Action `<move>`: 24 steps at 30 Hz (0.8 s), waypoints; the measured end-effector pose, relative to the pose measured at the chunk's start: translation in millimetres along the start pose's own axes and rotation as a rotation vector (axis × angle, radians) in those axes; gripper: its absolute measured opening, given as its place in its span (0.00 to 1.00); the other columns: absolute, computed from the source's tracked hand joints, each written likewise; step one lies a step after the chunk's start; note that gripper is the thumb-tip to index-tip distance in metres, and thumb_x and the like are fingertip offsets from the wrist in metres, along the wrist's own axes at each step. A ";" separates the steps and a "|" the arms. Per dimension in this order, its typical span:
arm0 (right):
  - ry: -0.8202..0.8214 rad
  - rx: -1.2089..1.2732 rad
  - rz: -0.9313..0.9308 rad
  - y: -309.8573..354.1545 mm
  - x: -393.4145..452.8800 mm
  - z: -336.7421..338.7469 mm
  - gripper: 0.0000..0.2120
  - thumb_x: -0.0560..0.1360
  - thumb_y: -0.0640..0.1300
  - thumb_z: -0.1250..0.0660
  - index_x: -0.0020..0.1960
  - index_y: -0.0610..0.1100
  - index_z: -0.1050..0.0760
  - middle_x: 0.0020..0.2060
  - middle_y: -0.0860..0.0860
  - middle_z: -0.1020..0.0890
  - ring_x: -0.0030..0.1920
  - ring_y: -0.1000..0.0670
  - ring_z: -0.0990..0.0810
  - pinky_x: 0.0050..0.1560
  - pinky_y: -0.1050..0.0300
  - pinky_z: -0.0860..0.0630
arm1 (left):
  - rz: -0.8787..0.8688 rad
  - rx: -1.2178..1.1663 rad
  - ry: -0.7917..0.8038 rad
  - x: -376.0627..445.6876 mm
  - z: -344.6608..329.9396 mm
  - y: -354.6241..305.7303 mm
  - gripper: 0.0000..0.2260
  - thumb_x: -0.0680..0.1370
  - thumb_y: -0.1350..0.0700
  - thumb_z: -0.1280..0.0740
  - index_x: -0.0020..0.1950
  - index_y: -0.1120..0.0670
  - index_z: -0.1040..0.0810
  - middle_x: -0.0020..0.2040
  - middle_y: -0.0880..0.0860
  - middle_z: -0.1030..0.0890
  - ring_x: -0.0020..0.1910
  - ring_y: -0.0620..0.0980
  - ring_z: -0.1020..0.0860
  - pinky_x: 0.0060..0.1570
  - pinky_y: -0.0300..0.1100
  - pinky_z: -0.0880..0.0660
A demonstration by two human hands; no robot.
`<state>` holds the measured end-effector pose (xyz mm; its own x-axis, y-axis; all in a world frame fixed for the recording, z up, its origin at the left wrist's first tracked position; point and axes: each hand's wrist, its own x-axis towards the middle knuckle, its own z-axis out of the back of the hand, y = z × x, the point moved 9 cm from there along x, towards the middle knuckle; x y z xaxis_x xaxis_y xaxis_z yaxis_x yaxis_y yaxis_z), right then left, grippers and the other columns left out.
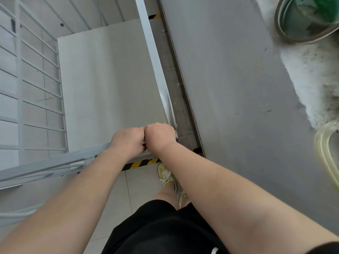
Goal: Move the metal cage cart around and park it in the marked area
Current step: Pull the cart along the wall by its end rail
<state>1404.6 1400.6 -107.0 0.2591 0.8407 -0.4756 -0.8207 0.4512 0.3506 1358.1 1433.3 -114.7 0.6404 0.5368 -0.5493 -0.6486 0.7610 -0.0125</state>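
A person stands at a grey metal cage cart (pixel 102 74) that fills the upper left and centre of the frame. Both fists are curled tight around its top rail (pixel 73 158) near the corner, the left hand (pixel 126 142) and right hand (pixel 159 137) touching knuckle to knuckle. Black-and-yellow striped floor tape (pixel 139 163) shows just below the hands, beside a pale yellow shoe (pixel 166 175).
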 end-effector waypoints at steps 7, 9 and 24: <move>-0.023 0.028 0.024 0.4 7.2 1.6 0.18 0.73 0.33 0.40 0.29 0.46 0.41 0.27 0.52 0.36 0.38 0.45 0.28 0.29 0.63 0.38 | 0.018 0.019 -0.016 5.2 3.2 3.9 0.08 0.76 0.55 0.37 0.52 0.53 0.24 0.50 0.54 0.18 0.49 0.57 0.21 0.41 0.44 0.28; -0.032 0.032 0.020 0.4 10.6 4.2 0.16 0.74 0.33 0.40 0.30 0.45 0.38 0.27 0.52 0.35 0.38 0.45 0.28 0.28 0.63 0.39 | 0.027 0.018 -0.029 8.1 6.0 6.4 0.08 0.75 0.55 0.37 0.53 0.53 0.24 0.50 0.54 0.18 0.50 0.57 0.21 0.42 0.44 0.27; -0.060 0.007 0.006 10.4 34.5 7.8 0.18 0.73 0.33 0.40 0.28 0.46 0.41 0.26 0.52 0.36 0.28 0.50 0.35 0.27 0.64 0.42 | -0.018 0.059 -0.044 25.9 16.3 23.8 0.07 0.74 0.55 0.38 0.50 0.53 0.24 0.49 0.54 0.18 0.44 0.56 0.23 0.37 0.41 0.32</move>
<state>1409.0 1436.6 -113.5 0.2839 0.8598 -0.4244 -0.8191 0.4476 0.3588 1366.0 1471.3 -115.6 0.6701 0.5376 -0.5119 -0.6126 0.7899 0.0276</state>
